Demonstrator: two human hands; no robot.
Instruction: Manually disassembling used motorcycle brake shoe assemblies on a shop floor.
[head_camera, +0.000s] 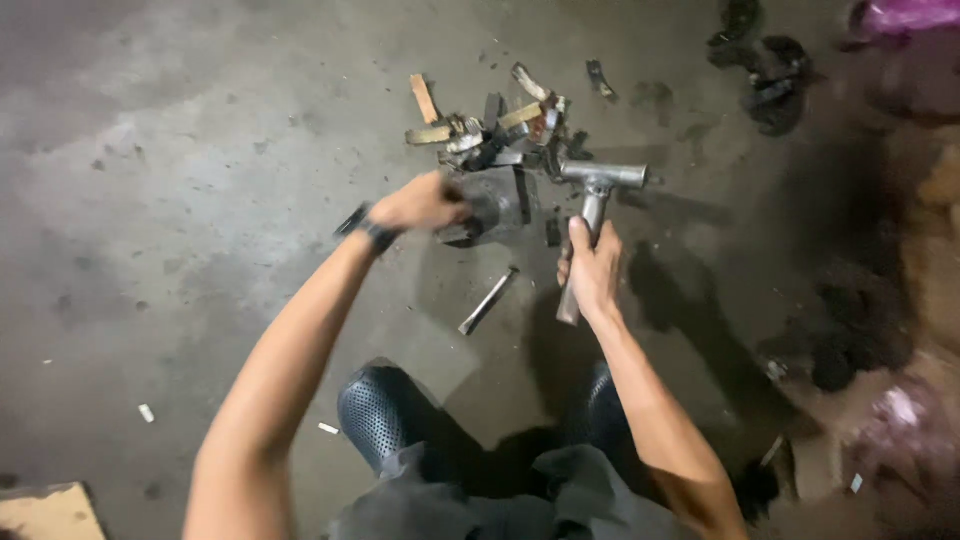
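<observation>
Squatting over a stained concrete floor (180, 200), the person works at a scrap pile (490, 135) of metal strips and wood-coloured bits, which serves as the landmark. Just below that pile sits a dark rounded metal part (490, 210), blurred, apparently still in one piece, so the breaking-apart looks only partly done; loose pieces already lie in the pile and more seems left on the part. Left hand (420, 203), wristband on, is closed around the near-left edge of the part, holding it; exact finger grip is blurred. Right hand (592, 270), below-right of the pile, is clamped on the handle of a grey metal hammer (598, 190), its head level with the pile's right edge, not touching the part. A thin metal rod (487, 300) lies loose below the pile, between the arms. Small dark debris (765, 70) sits well right of the pile.
</observation>
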